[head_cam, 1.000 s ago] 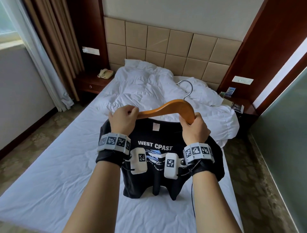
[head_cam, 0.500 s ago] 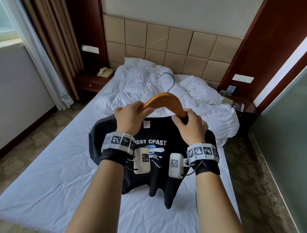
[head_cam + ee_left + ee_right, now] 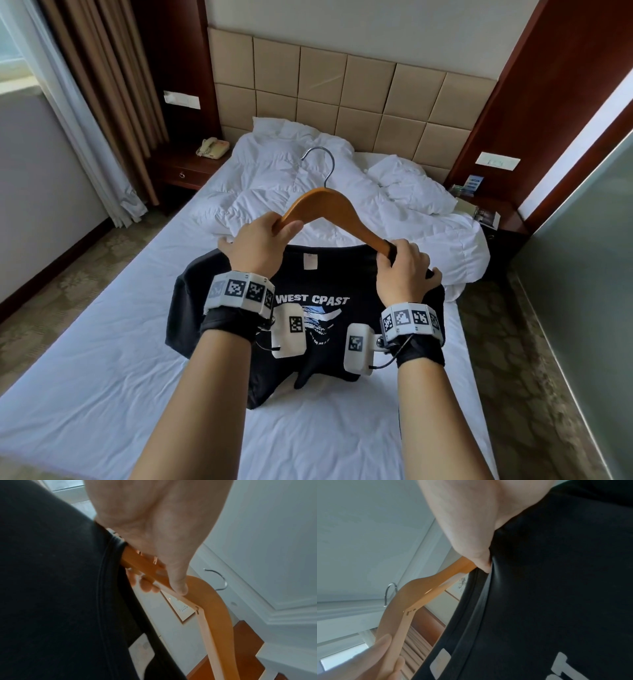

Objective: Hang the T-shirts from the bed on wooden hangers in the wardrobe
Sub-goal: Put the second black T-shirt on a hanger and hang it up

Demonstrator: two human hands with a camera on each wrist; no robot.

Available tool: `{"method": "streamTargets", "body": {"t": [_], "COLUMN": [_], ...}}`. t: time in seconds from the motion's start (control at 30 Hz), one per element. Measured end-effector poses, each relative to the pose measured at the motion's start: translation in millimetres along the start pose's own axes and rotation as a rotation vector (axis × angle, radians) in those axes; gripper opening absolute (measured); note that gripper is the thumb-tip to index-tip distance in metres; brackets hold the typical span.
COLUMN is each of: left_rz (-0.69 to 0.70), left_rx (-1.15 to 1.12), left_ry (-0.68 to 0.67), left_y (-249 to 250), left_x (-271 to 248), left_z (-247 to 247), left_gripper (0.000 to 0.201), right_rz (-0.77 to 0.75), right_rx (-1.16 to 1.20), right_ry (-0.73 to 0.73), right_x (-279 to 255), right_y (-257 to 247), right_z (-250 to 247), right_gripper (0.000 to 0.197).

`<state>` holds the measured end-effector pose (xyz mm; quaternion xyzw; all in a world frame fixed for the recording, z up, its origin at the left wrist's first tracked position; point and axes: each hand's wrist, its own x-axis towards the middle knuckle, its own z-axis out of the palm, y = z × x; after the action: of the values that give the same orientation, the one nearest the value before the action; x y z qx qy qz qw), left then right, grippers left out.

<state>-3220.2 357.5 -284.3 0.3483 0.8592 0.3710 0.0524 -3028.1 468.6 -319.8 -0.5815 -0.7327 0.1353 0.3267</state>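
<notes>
1. The black T-shirt (image 3: 329, 308) hung in the air over the bed (image 3: 102, 394), its collar partly drawn onto the wooden hanger (image 3: 325, 209), whose hook (image 3: 320, 164) pointed up.
2. Your left hand (image 3: 257, 250) gripped the hanger's left arm, thumb on top and fingers curled beneath.
3. Your right hand (image 3: 404, 270) pinched the shirt's shoulder fabric against the hanger's right arm.
4. Behind lay a rumpled duvet (image 3: 281, 185), and a telephone (image 3: 212, 148) sat on the left nightstand (image 3: 185, 171).

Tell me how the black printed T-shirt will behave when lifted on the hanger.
Probably floppy: the black printed T-shirt already sags in folds. It may slide off the smooth wooden hanger, since only the end by the right hand sits inside its collar.
</notes>
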Motion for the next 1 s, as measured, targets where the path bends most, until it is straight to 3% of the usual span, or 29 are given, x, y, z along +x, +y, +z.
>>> {"method": "streamTargets", "body": {"t": [0.33, 0.53, 0.57, 0.63, 0.7, 0.77, 0.87, 0.93, 1.0], "left_rz": [0.201, 0.215, 0.213, 0.195, 0.174, 0.166, 0.185, 0.212, 0.242], "left_rx": [-0.237, -0.241, -0.238, -0.229, -0.22, -0.207, -0.2, -0.215, -0.221], "left_ry": [0.041, 0.101, 0.105, 0.113, 0.116, 0.122, 0.114, 0.084, 0.05], "left_y": [1, 2, 3, 4, 4, 5, 9, 9, 5], "left_x": [1, 3, 3, 4, 6, 5, 3, 3, 3], "left_z": [5, -1, -2, -2, -2, -2, -1, 0, 0], "left_gripper": [0.032, 0.031, 0.032, 0.032, 0.032, 0.032, 0.031, 0.029, 0.029], "right_rz": [-0.143, -0.028, -0.037, -0.167, -0.312, -0.351, -0.32, -0.273, -0.253], "right_rx": [0.014, 0.027, 0.072, 0.228, 0.408, 0.502, 0.297, 0.127, 0.049], "right_ry": [-0.009, -0.1, -0.091, 0.073, 0.153, -0.074, -0.471, -0.6, -0.62], "right_x": [0, 12, 12, 10, 5, 0, -3, -9, -14], "right_y": [-23, -6, -6, -11, -21, -35, -43, -41, -38], "right_z": [-8, -16, -16, -19, -27, -34, -21, -6, 5], "right_gripper": [0.036, 0.027, 0.029, 0.031, 0.018, 0.005, 0.015, 0.027, 0.027]}}
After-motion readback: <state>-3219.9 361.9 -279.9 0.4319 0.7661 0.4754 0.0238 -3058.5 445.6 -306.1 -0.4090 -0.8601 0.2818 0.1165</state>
